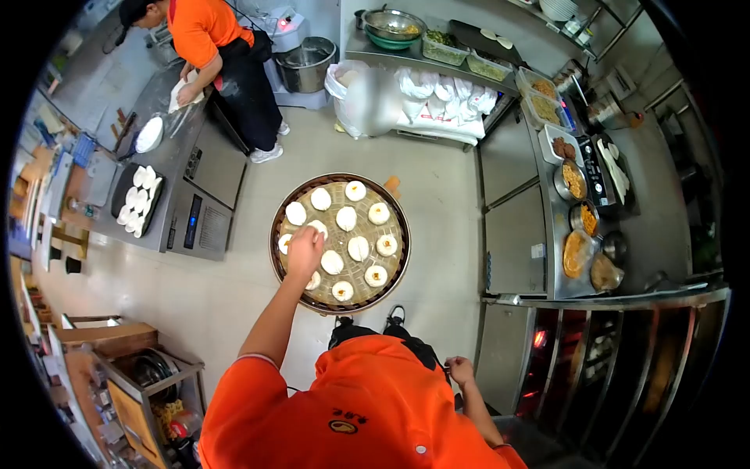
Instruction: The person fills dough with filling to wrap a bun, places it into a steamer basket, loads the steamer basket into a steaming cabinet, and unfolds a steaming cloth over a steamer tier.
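Observation:
A large round steamer tray holds several round white buns, some with an orange topping. My left hand is over the tray's left part, fingers pressed together beside a white bun; whether anything is between the fingertips is hidden. Another plain bun lies just right of that hand. My right hand hangs low at my right side, away from the tray, with its fingers curled; what they hold, if anything, cannot be made out.
A co-worker in orange handles dough at the left counter. Below it lies a black tray of white pieces. Bowls of fillings line the right counter. A metal mixing bowl and white bags stand at the back.

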`<state>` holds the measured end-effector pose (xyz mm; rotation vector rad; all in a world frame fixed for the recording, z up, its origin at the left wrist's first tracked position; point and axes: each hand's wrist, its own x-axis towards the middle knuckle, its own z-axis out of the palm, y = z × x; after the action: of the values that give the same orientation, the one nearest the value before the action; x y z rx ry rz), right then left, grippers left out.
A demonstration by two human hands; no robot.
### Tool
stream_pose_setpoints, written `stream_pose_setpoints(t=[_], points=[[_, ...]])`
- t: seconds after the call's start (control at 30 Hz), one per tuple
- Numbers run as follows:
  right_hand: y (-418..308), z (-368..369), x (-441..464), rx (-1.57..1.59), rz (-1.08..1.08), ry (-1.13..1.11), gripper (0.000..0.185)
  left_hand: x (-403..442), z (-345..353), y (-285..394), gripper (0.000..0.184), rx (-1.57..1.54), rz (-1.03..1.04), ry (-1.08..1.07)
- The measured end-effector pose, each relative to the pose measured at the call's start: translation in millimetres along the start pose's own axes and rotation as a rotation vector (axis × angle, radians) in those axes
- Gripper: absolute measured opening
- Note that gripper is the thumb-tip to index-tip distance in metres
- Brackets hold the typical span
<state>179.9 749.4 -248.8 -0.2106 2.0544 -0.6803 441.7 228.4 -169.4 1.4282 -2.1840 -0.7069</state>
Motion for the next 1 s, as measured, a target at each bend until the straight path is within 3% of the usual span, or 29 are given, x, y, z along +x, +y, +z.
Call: stream_pose_setpoints(t=[0.13, 0.2, 0.23, 0.3, 0.33, 0.4, 0.43, 0.5, 0.57, 0.63, 0.73, 0.9, 1.0], points=[[-13, -3, 45, 0.008, -0.081, -0.028, 0.012, -56, -38, -47, 0.021, -0.018, -0.299, 0.127], [-39, 0, 57, 0.028, -0.114, -0.064, 0.026, -99, -37, -125, 0.021, 0.025, -0.398, 0.137], [-75, 2, 51, -0.075, -0.099, -0.052, 0.017, -123, -39, -166, 0.02, 0.091, -0.402, 0.143], [-72, 12, 84, -0.227, -0.255, -0.056, 0.021, -189, -50, -242, 0.03, 0.255, -0.557, -0.15], [-79, 11, 90, -0.316, -0.318, -0.032, 0.024, -238, -45, -295, 0.042, 0.526, -0.402, -0.313], [-99, 15, 87, -0.346, -0.417, 0.038, 0.027, -264, -71, -268, 0.062, 0.417, -0.923, -0.534], [-101, 20, 91, -0.416, -0.407, 0.06, 0.026, -269, -66, -264, 0.06, 0.362, -1.065, -0.59], [-92, 37, 100, -0.221, -0.277, 0.052, 0.021, -261, -29, -243, 0.058, 0.183, -0.991, -0.667], [-99, 36, 77, -0.373, -0.265, 0.123, 0.02, -238, 6, -218, 0.055, 0.088, -0.842, -0.768], [-101, 28, 54, -0.495, -0.197, -0.003, 0.019, -219, 36, -199, 0.052, 0.021, -0.718, -0.854], [-58, 33, 50, -0.52, -0.089, 0.116, 0.024, -203, 52, -177, 0.048, -0.037, -0.624, -0.935], [46, 22, -2, -0.56, 0.312, 0.047, 0.03, -192, 55, -169, 0.041, -0.08, -0.569, -0.997], [111, 31, -30, -0.615, 0.709, -0.394, 0.042, -194, 45, -178, 0.037, -0.099, -0.588, -1.001]])
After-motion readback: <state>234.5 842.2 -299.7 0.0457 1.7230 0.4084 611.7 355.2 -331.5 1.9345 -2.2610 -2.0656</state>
